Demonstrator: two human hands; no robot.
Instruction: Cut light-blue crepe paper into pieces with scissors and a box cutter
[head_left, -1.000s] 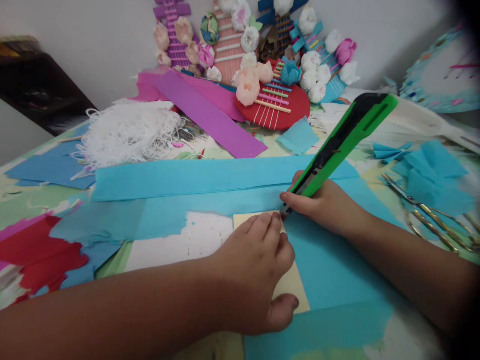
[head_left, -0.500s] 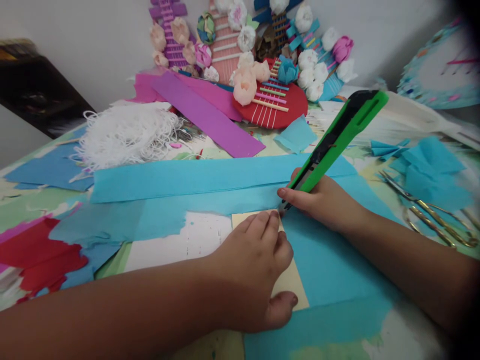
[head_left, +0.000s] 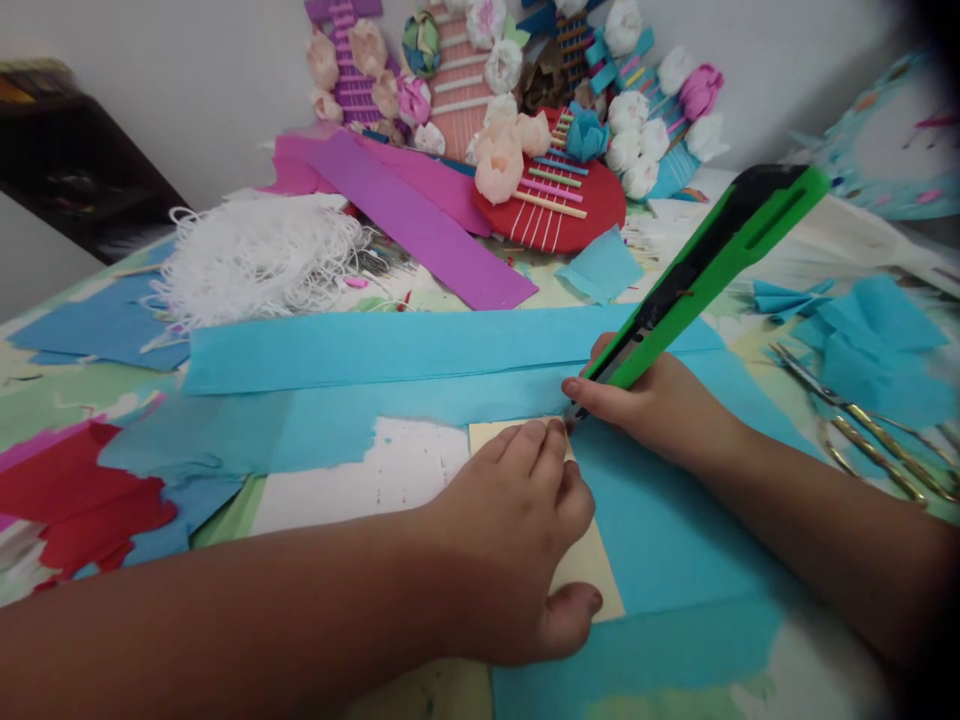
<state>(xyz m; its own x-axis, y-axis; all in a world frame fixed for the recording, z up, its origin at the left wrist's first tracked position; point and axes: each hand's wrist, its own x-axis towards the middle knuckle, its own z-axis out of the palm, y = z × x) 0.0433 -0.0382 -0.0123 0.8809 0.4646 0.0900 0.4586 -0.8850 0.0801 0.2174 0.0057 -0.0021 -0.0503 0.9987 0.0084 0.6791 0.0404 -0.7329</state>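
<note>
My left hand (head_left: 517, 530) lies flat on a cream-coloured card (head_left: 592, 580), its fingers stretched towards the far edge and the thumb apart. Under the card spreads a sheet of turquoise crepe paper (head_left: 660, 530). My right hand (head_left: 652, 410) grips a green and black utility knife (head_left: 697, 280), which slants up to the right. The knife's tip is down at the card's far right corner, just beside my left fingertips. A folded turquoise strip (head_left: 375, 350) runs across the sheet beyond both hands.
Gold-handled scissors (head_left: 862, 420) and crumpled turquoise paper (head_left: 877, 330) lie at the right. White string (head_left: 255, 260) is heaped at the left, near red paper (head_left: 90, 490). Purple paper (head_left: 427, 220) and a red decorated disc (head_left: 555, 200) are at the back, among paper-flower crafts.
The knife's upper end leans further right and slightly lower, its tip still by the card's corner. My left hand stays on the card. The whole view has shifted slightly.
</note>
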